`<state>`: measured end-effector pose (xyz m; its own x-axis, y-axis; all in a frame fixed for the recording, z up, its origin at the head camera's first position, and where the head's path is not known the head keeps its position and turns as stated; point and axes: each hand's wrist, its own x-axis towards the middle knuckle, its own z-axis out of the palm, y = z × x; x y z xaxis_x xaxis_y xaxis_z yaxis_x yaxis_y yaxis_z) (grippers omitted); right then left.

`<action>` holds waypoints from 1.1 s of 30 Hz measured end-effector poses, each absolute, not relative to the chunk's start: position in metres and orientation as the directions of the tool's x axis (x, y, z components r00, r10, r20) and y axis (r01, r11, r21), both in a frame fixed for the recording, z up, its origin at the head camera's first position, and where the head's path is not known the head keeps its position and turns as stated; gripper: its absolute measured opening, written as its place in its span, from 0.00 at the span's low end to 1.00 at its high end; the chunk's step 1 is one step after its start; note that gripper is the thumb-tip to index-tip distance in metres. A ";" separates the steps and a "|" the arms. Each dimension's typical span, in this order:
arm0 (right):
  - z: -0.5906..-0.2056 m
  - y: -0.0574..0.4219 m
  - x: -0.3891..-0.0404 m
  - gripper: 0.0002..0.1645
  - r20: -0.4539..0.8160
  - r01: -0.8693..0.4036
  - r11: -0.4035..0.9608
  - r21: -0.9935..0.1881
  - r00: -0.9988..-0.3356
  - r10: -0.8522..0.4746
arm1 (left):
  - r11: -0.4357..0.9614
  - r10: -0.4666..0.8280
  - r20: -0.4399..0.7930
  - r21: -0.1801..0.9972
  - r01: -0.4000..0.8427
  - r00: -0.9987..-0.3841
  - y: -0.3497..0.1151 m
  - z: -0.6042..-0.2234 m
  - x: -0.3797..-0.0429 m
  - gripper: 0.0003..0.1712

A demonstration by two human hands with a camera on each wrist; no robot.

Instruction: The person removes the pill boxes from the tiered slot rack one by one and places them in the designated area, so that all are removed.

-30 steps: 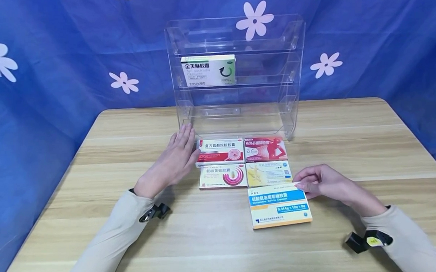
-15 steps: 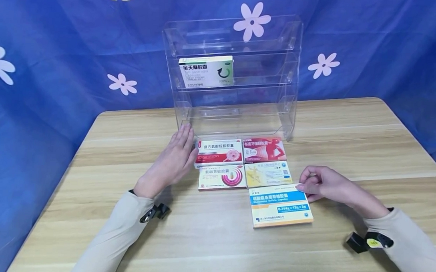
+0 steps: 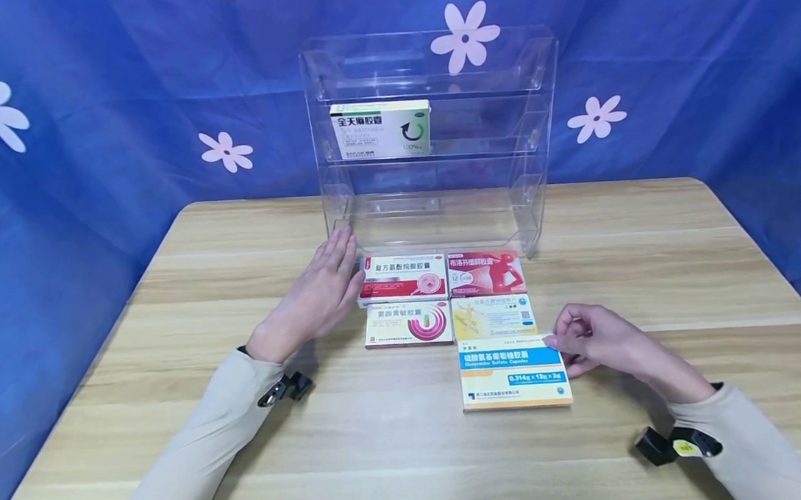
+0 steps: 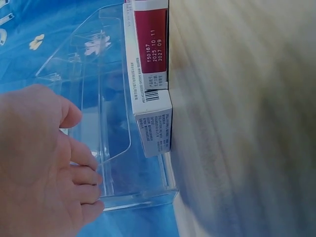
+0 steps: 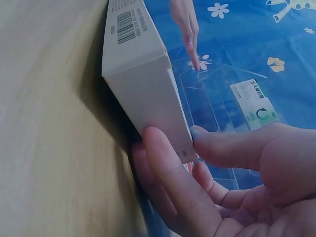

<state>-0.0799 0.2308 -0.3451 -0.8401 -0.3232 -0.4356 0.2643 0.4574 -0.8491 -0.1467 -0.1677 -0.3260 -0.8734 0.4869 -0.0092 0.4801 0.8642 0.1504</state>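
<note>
My right hand (image 3: 599, 341) pinches the upper right corner of a white, blue and orange medicine box (image 3: 515, 392). In the right wrist view the thumb lies on this box's (image 5: 143, 98) face, with a finger against its end. Its far edge overlaps the near edge of a yellow-white medicine box (image 3: 494, 317). My left hand (image 3: 313, 295) lies with straight fingers by the front left corner of a clear acrylic rack (image 3: 434, 229), beside a red-and-white medicine box (image 3: 404, 279). In the left wrist view nothing is in that hand (image 4: 44, 163).
A red medicine box (image 3: 486, 273) and a white-and-pink medicine box (image 3: 409, 325) complete a two-by-two block in front of the rack. A green-and-white medicine box (image 3: 381, 131) stands on the rack's middle tier. Behind hangs a blue flowered cloth (image 3: 148, 87); everything rests on a wooden table (image 3: 367, 440).
The right hand has shifted slightly rightward along the blue and orange box, which has turned a little straighter and moved slightly toward the other boxes. The left hand has stayed nearly still.
</note>
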 end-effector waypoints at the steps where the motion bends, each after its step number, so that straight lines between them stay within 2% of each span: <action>1: -0.345 0.231 -0.080 0.13 -0.435 0.264 0.458 -0.849 -0.841 -0.322 | 0.863 0.488 -0.007 0.150 0.482 -0.873 -0.168 -0.326 -0.147 0.36; 9: -0.344 0.230 -0.078 0.14 -0.422 0.261 0.425 -0.867 -0.838 -0.346 | 0.860 0.493 0.008 0.150 0.488 -0.870 -0.168 -0.325 -0.146 0.36; 18: -0.336 0.233 -0.082 0.15 -0.407 0.222 0.454 -0.863 -0.838 -0.362 | 0.863 0.490 0.001 0.142 0.485 -0.872 -0.168 -0.325 -0.145 0.36; 21: -0.324 0.234 -0.088 0.16 -0.355 0.155 0.474 -0.867 -0.859 -0.369 | 0.865 0.487 -0.013 0.146 0.481 -0.873 -0.168 -0.324 -0.146 0.36; 26: -0.301 0.232 -0.101 0.16 -0.216 -0.029 0.610 -0.792 -0.921 -0.324 | 0.864 0.488 -0.008 0.145 0.482 -0.873 -0.168 -0.324 -0.147 0.36; 28: -0.292 0.229 -0.107 0.16 -0.179 -0.057 0.641 -0.765 -0.938 -0.296 | 0.864 0.488 -0.003 0.145 0.483 -0.873 -0.168 -0.324 -0.147 0.36; 33: -0.276 0.215 -0.122 0.16 -0.104 -0.086 0.614 -0.785 -0.958 -0.268 | 0.865 0.485 -0.002 0.153 0.479 -0.875 -0.168 -0.325 -0.146 0.36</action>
<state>-0.1224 0.2153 -0.2760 -0.9577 -0.2682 -0.1043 -0.0864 0.6137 -0.7848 -0.1461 -0.1677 -0.3251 -0.8747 0.4846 -0.0020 0.4786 0.8646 0.1528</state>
